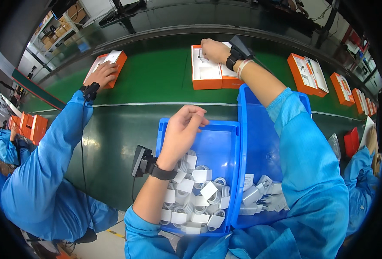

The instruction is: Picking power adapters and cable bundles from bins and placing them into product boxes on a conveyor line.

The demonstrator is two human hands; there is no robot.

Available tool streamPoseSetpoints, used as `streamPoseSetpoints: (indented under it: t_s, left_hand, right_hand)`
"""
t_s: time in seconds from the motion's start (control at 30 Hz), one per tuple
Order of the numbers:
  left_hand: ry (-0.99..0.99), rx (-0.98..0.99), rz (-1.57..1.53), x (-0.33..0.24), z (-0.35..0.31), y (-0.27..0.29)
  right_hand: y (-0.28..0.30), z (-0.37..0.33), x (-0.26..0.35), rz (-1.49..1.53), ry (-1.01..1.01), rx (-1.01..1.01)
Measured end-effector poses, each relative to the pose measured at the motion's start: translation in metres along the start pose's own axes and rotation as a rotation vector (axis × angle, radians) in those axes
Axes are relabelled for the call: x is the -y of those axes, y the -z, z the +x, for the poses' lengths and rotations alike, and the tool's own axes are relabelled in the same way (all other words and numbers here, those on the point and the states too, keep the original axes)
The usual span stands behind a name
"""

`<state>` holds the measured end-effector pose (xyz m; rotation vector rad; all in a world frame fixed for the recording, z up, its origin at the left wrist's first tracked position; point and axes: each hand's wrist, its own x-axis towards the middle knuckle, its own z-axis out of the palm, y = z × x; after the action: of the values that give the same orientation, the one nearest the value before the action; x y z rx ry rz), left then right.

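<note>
My left hand (185, 127) hovers over the far left part of a blue bin (219, 136) of coiled white cables (199, 194) with white paper bands. Its fingers are curled in together, and nothing shows in them. On the green belt, my right hand (216, 51) reaches over an open orange box (207, 83) with a white inner tray. Its fingers are bent down at the tray; what they hold, if anything, is hidden. Beneath my right forearm stands a second blue bin (260, 129), with white plug adapters (262, 196) at its near end.
At the left, a co-worker's hand (102, 74) rests on another open orange box (121, 64). More orange boxes (305, 82) line the belt (160, 73) to the right. Further left, another person sits by stacked orange boxes (37, 128). A co-worker's blue sleeve (359, 185) shows at right.
</note>
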<state>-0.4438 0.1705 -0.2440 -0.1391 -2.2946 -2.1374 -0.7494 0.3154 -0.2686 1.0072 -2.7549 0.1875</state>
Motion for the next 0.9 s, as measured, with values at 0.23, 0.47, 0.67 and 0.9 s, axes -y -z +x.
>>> streamPoseSetpoints:
  t_s: [0.23, 0.47, 0.67, 0.9]
  left_hand:
    - [0.003, -0.063, -0.027, 0.015, 0.008, 0.006]
    - [-0.151, -0.154, 0.071, 0.019, 0.014, 0.008]
    - [-0.039, -0.218, 0.071, 0.015, 0.012, 0.012]
    - [-0.049, -0.217, 0.086, 0.016, 0.011, 0.012]
  right_hand:
    - [0.066, -0.054, 0.055, 0.334, 0.265, -0.258]
    - [0.126, -0.218, 0.181, 0.746, 0.248, 0.295]
    - [0.108, -0.247, 0.210, 0.614, 0.243, 0.239]
    - [0.104, -0.240, 0.229, 0.295, 0.353, 0.465]
